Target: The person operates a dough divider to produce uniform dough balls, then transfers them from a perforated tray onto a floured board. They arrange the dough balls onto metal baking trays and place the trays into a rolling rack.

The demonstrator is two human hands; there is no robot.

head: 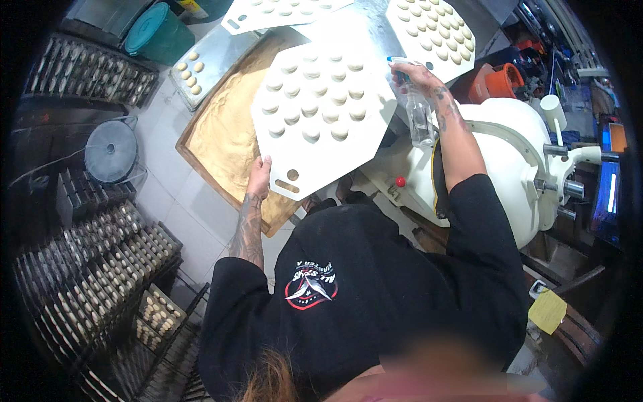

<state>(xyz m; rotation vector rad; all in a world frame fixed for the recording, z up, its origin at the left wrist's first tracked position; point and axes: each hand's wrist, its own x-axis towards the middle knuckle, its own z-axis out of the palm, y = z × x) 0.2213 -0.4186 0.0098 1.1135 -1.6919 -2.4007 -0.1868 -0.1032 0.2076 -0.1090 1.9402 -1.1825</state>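
Note:
My left hand (pixel 259 178) grips the near left edge of a white octagonal board (pixel 326 156), the thumb on top. Rows of round dough balls (pixel 310 109) sit spaced out across it. The board partly overhangs a wooden tray (pixel 201 168) spread with a tan, crumb-like powder (pixel 221 130). At the board's right side my right hand (pixel 416 76) is wrapped around the neck of a clear spray bottle (pixel 419 118). The bottle hangs upright with its blue-and-white nozzle towards the board.
More octagonal boards with dough balls (pixel 439 32) lie on the metal table (pixel 359 25). A metal pan (pixel 182 80) holds several dough balls. At right stands a large white machine (pixel 502 125); racks of filled trays (pixel 100 281), a fan (pixel 110 151) and a green bin (pixel 161 35) are left.

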